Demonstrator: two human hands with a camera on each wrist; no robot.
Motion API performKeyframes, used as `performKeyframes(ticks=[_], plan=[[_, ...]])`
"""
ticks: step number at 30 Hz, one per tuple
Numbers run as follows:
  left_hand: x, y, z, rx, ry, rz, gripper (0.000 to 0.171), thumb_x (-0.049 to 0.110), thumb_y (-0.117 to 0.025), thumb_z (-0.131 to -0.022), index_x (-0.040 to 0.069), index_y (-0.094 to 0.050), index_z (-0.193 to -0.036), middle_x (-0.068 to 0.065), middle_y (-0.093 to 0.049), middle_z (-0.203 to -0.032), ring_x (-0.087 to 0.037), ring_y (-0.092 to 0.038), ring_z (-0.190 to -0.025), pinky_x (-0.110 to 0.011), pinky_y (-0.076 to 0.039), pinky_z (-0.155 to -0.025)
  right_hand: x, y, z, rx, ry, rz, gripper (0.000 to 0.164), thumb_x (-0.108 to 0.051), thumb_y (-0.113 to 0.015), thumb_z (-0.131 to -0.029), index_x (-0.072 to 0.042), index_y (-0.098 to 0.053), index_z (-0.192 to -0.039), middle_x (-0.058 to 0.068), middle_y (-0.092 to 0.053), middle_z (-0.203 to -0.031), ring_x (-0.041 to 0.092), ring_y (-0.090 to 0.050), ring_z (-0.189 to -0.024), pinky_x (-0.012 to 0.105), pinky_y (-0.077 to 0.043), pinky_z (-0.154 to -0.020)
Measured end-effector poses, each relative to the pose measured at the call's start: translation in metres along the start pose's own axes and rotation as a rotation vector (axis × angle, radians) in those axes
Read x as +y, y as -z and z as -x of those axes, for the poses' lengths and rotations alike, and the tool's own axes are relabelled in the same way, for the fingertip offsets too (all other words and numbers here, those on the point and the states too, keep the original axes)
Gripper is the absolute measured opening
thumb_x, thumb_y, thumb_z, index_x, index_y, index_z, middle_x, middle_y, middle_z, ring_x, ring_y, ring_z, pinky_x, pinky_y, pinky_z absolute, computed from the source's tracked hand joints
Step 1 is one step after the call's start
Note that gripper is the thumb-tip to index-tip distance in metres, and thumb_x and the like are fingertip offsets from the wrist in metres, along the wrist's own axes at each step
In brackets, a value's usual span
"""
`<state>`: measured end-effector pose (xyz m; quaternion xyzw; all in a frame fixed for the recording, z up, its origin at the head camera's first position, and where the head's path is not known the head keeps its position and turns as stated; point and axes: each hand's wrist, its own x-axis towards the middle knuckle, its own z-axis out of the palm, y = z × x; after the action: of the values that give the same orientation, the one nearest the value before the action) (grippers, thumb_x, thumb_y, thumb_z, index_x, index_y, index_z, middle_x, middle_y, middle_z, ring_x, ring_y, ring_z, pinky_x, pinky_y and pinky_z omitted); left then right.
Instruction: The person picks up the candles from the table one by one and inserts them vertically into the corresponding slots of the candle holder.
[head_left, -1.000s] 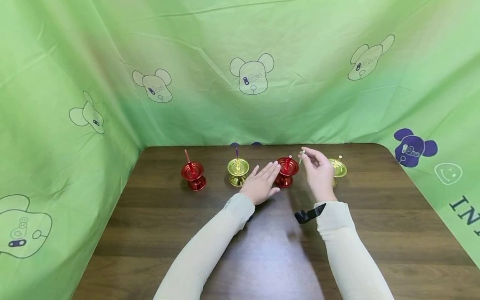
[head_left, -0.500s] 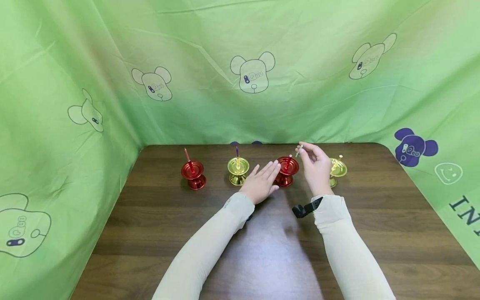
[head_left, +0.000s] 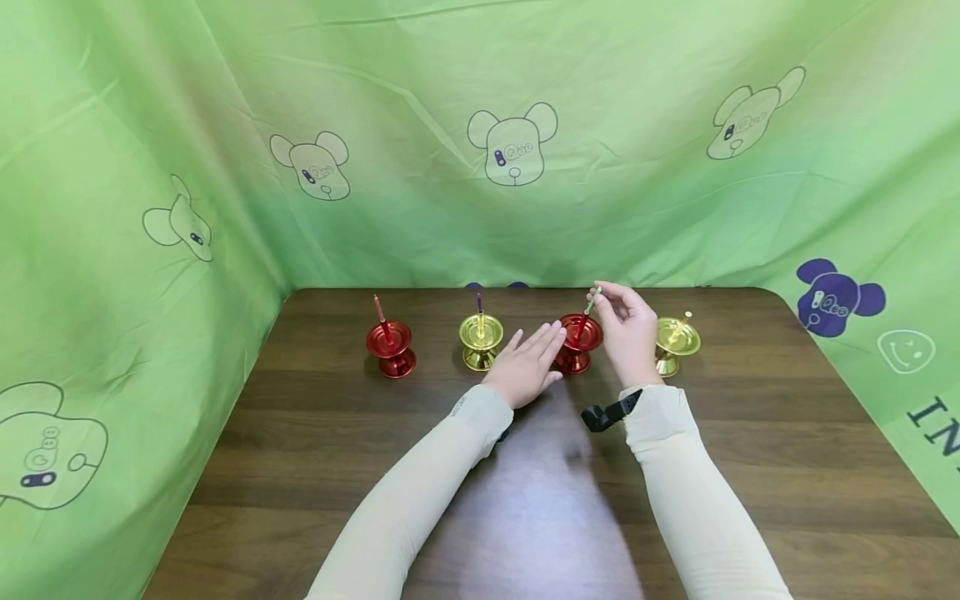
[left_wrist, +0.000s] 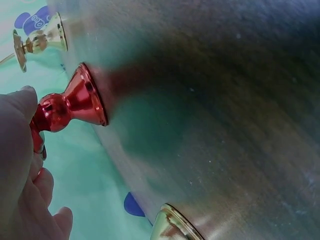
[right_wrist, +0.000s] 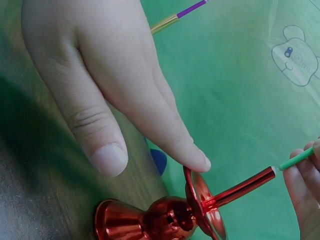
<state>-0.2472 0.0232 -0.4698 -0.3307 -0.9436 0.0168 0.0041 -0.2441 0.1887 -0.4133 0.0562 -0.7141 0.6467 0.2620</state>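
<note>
My right hand [head_left: 630,337] pinches a thin green candle [right_wrist: 297,158] between thumb and fingertips. One end of the candle is at the mouth of the upright tube on a red candle holder [head_left: 575,360]; whether it touches or has entered is hard to tell. On the dish rim of this holder rest the fingers of my left hand [head_left: 525,367], straight and flat. The left wrist view shows the holder's flared red base [left_wrist: 85,97] standing on the table beside that hand.
Left of my hands stand a gold holder [head_left: 480,358] with a purple candle [head_left: 480,303] and a red holder [head_left: 396,363] with a red candle [head_left: 380,308]. Another gold holder [head_left: 666,363] is just right of my right hand. Green cloth [head_left: 405,200] hangs behind the wooden table [head_left: 300,450].
My right hand has moved a little left, bringing the green candle over the red holder's tube and tilting it in line with the tube. The left hand stays at the dish.
</note>
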Motion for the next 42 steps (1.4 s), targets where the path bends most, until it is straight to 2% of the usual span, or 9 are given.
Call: performKeyframes(ticks=[5,13,27,35,42], plan=[[0.001,0.002,0.000,0.005,0.002,-0.002,0.071,0.048,-0.040,-0.108,0.017,-0.013,-0.165,0.004,-0.007,-0.170,-0.011,-0.008,-0.155,-0.041,-0.014,-0.125,-0.013,-0.001,0.003,-0.018,-0.004,0.047,0.023,0.008,-0.059,-0.097,0.019,-0.064,-0.118,0.039,-0.065,-0.111,0.003,-0.068,-0.094,0.014,-0.052,-0.090],[0.003,0.005,0.002,0.003,-0.002,0.005,0.071,0.048,-0.041,-0.107,0.017,-0.013,-0.165,0.003,-0.008,-0.170,-0.011,-0.008,-0.155,-0.041,-0.013,-0.125,-0.010,0.001,0.004,-0.025,-0.031,0.051,0.023,0.008,-0.059,-0.097,0.017,-0.065,-0.118,0.038,-0.065,-0.112,0.001,-0.068,-0.094,0.014,-0.052,-0.090],[0.004,0.007,0.002,-0.003,0.003,0.029,0.071,0.047,-0.042,-0.107,0.017,-0.013,-0.165,0.003,-0.007,-0.170,-0.011,-0.007,-0.155,-0.041,-0.012,-0.125,-0.017,0.002,0.005,-0.056,0.002,0.111,0.023,0.007,-0.059,-0.098,0.019,-0.064,-0.117,0.038,-0.066,-0.109,0.000,-0.067,-0.090,0.013,-0.053,-0.084],[0.004,0.006,0.004,0.008,0.003,0.027,0.071,0.047,-0.042,-0.108,0.016,-0.014,-0.164,0.002,-0.008,-0.170,-0.012,-0.008,-0.155,-0.041,-0.014,-0.125,0.020,0.004,-0.006,-0.042,-0.023,0.195,0.023,0.001,-0.060,-0.100,0.011,-0.068,-0.119,0.030,-0.071,-0.109,-0.005,-0.064,-0.088,0.010,-0.051,-0.083],[0.002,0.002,0.002,-0.006,0.007,0.031,0.072,0.047,-0.041,-0.108,0.016,-0.011,-0.165,0.003,-0.005,-0.171,-0.012,-0.006,-0.155,-0.041,-0.013,-0.125,0.022,0.004,-0.007,-0.066,0.019,0.225,0.021,-0.005,-0.063,-0.100,0.007,-0.071,-0.116,0.026,-0.073,-0.102,-0.001,-0.064,-0.084,0.009,-0.050,-0.080]])
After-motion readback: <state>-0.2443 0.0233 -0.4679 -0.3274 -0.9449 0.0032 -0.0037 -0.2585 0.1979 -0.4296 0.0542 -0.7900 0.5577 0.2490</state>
